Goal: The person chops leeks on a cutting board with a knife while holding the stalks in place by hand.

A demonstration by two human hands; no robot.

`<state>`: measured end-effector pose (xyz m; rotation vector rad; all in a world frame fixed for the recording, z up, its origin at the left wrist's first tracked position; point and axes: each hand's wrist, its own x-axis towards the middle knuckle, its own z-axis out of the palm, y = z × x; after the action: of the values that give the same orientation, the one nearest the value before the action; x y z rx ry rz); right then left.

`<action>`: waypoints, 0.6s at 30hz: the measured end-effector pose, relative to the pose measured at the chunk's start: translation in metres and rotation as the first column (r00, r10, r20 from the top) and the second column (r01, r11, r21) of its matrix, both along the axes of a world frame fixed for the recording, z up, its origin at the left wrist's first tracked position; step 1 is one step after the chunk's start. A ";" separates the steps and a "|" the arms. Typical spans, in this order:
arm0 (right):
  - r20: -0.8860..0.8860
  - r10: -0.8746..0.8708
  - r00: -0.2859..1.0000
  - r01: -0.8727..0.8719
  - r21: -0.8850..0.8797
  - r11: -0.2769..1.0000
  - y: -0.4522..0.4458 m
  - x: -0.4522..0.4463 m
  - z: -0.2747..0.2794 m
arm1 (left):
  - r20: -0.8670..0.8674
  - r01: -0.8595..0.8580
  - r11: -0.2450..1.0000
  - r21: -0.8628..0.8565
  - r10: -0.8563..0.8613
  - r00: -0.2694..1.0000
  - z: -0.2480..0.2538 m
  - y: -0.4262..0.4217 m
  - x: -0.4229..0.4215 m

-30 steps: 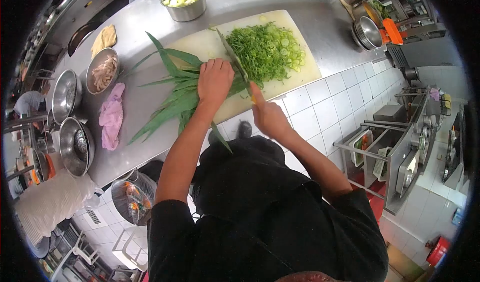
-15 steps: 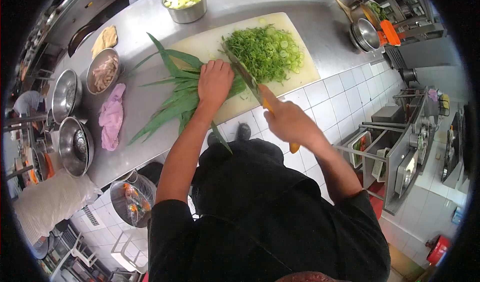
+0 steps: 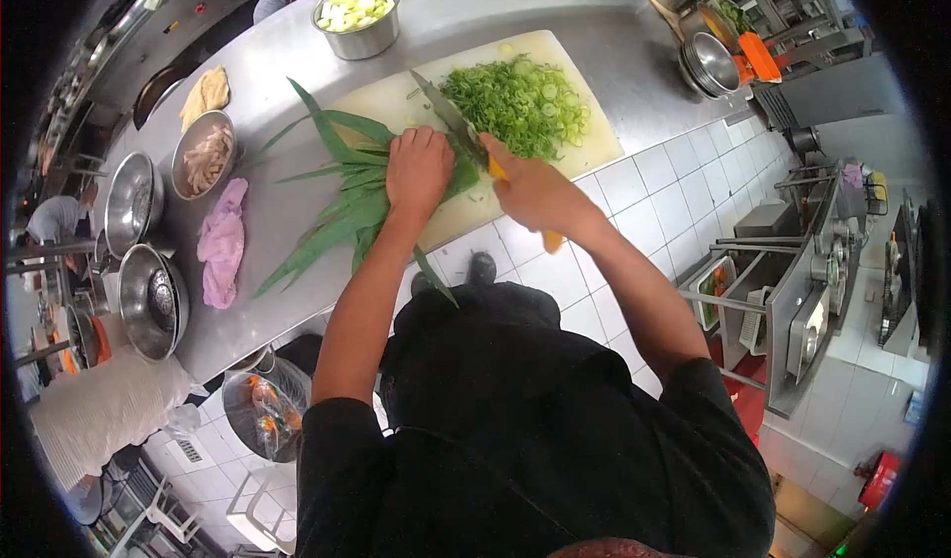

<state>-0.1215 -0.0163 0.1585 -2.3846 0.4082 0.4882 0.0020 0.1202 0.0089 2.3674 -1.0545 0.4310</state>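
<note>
My left hand (image 3: pixel 418 171) presses down, fingers curled, on a bunch of long flat leek leaves (image 3: pixel 342 216). Their tips fan out to the left over the board's edge. My right hand (image 3: pixel 540 196) grips the yellow handle of a kitchen knife (image 3: pixel 443 107). The blade slants up and left, just beside my left fingertips, between the uncut leaves and a pile of finely sliced greens (image 3: pixel 520 102). Leaves and pile lie on a pale cutting board (image 3: pixel 391 87). My right hand covers part of the handle; my left fingertips are partly hidden.
On the steel counter (image 3: pixel 272 162) are a pot of pale green chunks (image 3: pixel 359 23), a bowl of pale strips (image 3: pixel 205 154), a yellow cloth (image 3: pixel 205 97) and a pink cloth (image 3: pixel 222 244). Metal bowls (image 3: pixel 151 300) sit at left. A lined bin (image 3: pixel 263 409) stands below.
The knife and my right hand have shifted left and slightly up, with the blade more clear of the sliced pile. My left hand has moved slightly left. The whole view has shifted a little.
</note>
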 end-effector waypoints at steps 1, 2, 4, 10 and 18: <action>-0.059 -0.008 0.998 0.010 0.023 1.000 0.004 -0.007 0.016 | -0.001 0.001 1.000 -0.001 -0.001 1.000 0.000 0.001 -0.001; -0.090 0.006 0.996 -0.007 -0.011 1.000 0.007 -0.015 0.026 | 0.002 0.001 1.000 -0.004 -0.001 1.000 0.001 0.001 -0.001; -0.148 0.032 0.988 -0.044 -0.081 0.996 0.012 -0.030 0.039 | 0.005 -0.006 1.000 0.003 0.006 1.000 0.000 0.000 0.000; 0.119 0.081 0.990 -0.053 -0.222 0.973 0.018 -0.065 -0.067 | 0.011 -0.010 1.000 -0.002 0.010 1.000 0.001 0.000 -0.001; 0.111 0.007 0.994 -0.006 -0.010 1.000 0.005 0.001 -0.048 | 0.014 -0.006 1.000 0.005 0.006 1.000 -0.001 0.001 -0.001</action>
<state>-0.1202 -0.0115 0.1102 -2.4098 0.3539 0.3549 0.0012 0.1212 0.0084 2.3754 -1.0564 0.4486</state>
